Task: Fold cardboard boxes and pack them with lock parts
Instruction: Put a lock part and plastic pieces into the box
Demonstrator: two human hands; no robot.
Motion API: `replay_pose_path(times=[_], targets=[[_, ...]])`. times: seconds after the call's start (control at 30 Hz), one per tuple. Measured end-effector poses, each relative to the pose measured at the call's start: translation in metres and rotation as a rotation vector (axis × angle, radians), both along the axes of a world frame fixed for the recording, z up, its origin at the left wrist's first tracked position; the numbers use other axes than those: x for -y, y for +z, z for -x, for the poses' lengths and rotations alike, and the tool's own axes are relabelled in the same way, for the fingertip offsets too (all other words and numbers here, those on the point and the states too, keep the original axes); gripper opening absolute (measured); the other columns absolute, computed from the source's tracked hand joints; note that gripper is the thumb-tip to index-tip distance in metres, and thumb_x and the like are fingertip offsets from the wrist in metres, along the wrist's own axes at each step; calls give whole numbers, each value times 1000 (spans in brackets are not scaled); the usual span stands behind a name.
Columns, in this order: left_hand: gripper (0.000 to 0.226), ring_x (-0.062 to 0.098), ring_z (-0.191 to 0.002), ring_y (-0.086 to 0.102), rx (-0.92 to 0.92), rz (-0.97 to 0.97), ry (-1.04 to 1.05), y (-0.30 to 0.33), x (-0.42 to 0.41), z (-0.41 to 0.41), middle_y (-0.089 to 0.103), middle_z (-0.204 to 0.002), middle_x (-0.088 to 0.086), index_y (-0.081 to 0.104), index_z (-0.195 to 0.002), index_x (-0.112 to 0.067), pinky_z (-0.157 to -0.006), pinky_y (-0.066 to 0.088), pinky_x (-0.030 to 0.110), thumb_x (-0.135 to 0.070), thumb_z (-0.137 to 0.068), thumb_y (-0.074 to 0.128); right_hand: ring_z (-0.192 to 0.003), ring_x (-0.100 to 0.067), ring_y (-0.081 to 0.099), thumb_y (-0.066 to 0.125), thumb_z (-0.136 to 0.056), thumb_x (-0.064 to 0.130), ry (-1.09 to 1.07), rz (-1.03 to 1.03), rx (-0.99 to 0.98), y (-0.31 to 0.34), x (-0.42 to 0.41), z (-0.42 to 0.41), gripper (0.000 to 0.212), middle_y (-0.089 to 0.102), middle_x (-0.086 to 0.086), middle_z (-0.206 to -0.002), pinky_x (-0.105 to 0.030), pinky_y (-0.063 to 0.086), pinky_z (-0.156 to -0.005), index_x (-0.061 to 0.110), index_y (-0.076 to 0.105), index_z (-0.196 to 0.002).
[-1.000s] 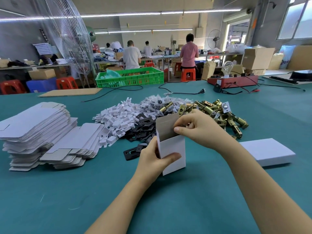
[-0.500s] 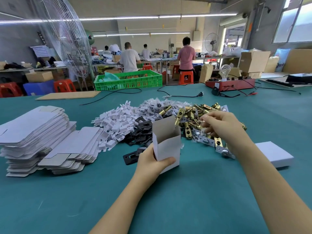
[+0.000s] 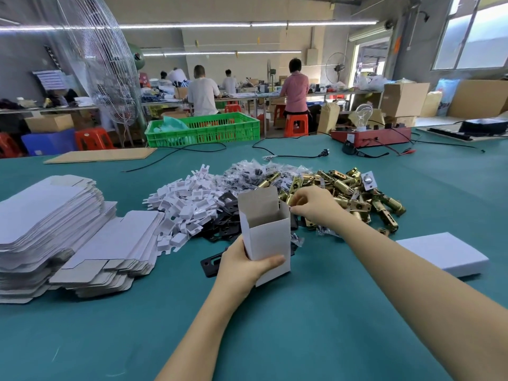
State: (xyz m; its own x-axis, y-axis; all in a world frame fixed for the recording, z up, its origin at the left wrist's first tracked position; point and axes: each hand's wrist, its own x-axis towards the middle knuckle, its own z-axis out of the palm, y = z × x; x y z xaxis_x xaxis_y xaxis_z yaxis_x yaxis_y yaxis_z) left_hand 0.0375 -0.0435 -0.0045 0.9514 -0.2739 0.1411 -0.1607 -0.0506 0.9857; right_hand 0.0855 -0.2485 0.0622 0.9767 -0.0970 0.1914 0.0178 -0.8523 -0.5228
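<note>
My left hand (image 3: 242,266) grips a small white cardboard box (image 3: 268,237) standing upright on the green table, its top flap raised and its mouth open. My right hand (image 3: 313,206) hovers beside the box's upper right edge with its fingers curled round a small part that I cannot make out. Behind the box lie a heap of brass latch bolts (image 3: 357,196), black plates (image 3: 228,221), white plastic pieces (image 3: 187,202) and bagged small parts (image 3: 258,171). Flat unfolded boxes (image 3: 55,226) are stacked at the left.
A closed white box (image 3: 442,254) lies at the right. At the far side of the table stand a green crate (image 3: 203,129), a red tester with a bulb (image 3: 368,133), cables and a cardboard sheet (image 3: 101,155). People work at benches beyond.
My right hand left the box flap, reached into the brass parts heap, then came back to the box's open top with something in its fingers. The left hand kept holding the box.
</note>
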Motion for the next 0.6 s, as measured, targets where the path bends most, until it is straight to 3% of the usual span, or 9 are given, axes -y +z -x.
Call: replay_pose_path(times=[0.13, 0.23, 0.33, 0.4, 0.5, 0.6], targets=[[45, 3, -88, 70, -4, 21, -6, 0, 0, -1, 74, -95, -16, 67, -100, -35, -67, 51, 12, -14, -66, 90, -94, -26, 58, 52, -90, 11, -34, 137, 132, -1, -4, -22, 27, 64, -11, -105, -36, 50, -78, 8, 58, -117], [43, 1, -87, 69, -8, 20, -13, 1, 0, 0, 74, -94, -18, 66, -99, -36, -65, 51, 10, -14, -69, 88, -103, -30, 54, 47, -92, 12, -40, 386, 171, -1, -3, -41, 30, 60, -13, -114, -38, 48, -79, 6, 52, -121], [43, 1, -89, 69, -7, 24, -18, 1, -2, -1, 74, -96, -18, 66, -101, -37, -69, 51, 13, -19, -69, 89, -127, -31, 40, 45, -94, 15, -80, 548, 155, -5, -2, -59, 34, 49, -14, -134, -41, 42, -91, 9, 49, -128], [43, 1, -89, 69, -4, 25, -22, -1, -2, -2, 74, -97, -19, 66, -101, -37, -69, 52, 13, -23, -67, 89, -142, -32, 21, 42, -95, 16, -94, 585, 78, -8, 0, -68, 44, 36, -13, -149, -47, 35, -105, 14, 40, -139], [41, -1, -87, 69, -13, 46, -31, -2, -3, -4, 73, -96, -21, 65, -100, -38, -66, 52, 11, -22, -70, 88, -147, -35, 3, 38, -94, 15, -104, 542, -80, -12, 5, -75, 56, 23, -11, -157, -52, 18, -116, 24, 27, -148], [39, 2, -86, 70, -35, 83, -38, -4, -3, -7, 74, -95, -18, 66, -100, -35, -65, 53, 12, -19, -71, 88, -146, -34, 12, 43, -92, 15, -114, 563, 16, -15, 2, -71, 50, 30, -13, -153, -50, 21, -113, 23, 42, -141]])
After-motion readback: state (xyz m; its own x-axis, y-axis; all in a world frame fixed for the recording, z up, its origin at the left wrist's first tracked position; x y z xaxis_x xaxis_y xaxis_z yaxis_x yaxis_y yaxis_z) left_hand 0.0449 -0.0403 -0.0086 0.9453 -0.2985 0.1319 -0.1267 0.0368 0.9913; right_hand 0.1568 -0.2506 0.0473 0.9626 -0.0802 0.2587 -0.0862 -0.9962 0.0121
